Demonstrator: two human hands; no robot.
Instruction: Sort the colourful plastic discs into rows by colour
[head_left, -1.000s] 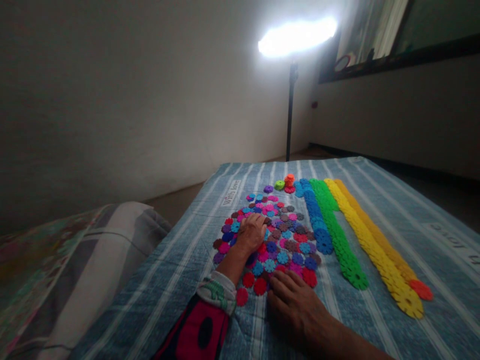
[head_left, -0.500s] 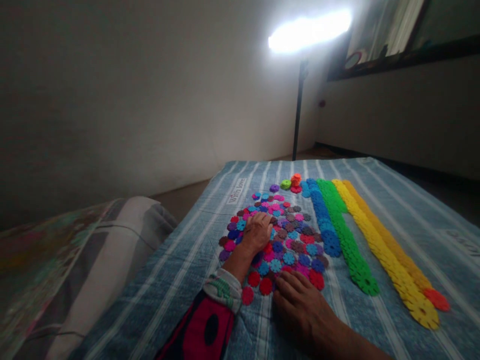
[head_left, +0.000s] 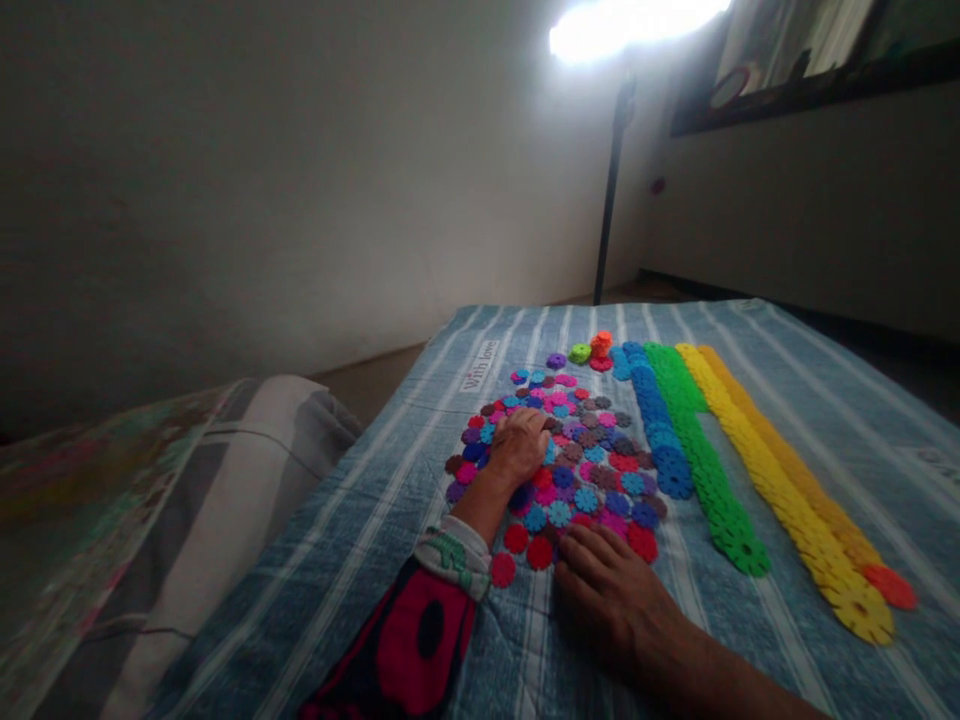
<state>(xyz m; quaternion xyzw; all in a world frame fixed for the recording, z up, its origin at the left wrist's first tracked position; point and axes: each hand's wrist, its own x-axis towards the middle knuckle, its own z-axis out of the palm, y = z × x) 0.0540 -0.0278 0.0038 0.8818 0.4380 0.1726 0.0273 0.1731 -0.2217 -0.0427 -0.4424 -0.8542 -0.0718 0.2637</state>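
Many small notched plastic discs lie in a loose multicoloured patch point(head_left: 562, 478) on the striped blue cloth. Over the left part of this patch is my left hand point(head_left: 520, 445), its fingers bent and close together among the discs. A brown disc shows by its fingertips, but what the fingers hold is hidden. Nearer to me, my right hand point(head_left: 607, 575) rests palm down at the front edge of the patch, fingers lying over the cloth and discs. Beside it are red discs point(head_left: 539, 552) on the left and another red disc point(head_left: 643, 541) on the right.
To the right run long overlapping rows of discs: blue point(head_left: 654, 420), green point(head_left: 701, 470), yellow point(head_left: 780, 490) and orange point(head_left: 795, 460). Small stacks point(head_left: 601, 345) stand at the far end. A lamp on a black pole point(head_left: 611, 190) rises behind. Grey bedding point(head_left: 270, 440) lies at left.
The camera view has tilted slightly, so everything sits a little higher and further right. Both hands stay at nearly the same places on the discs.
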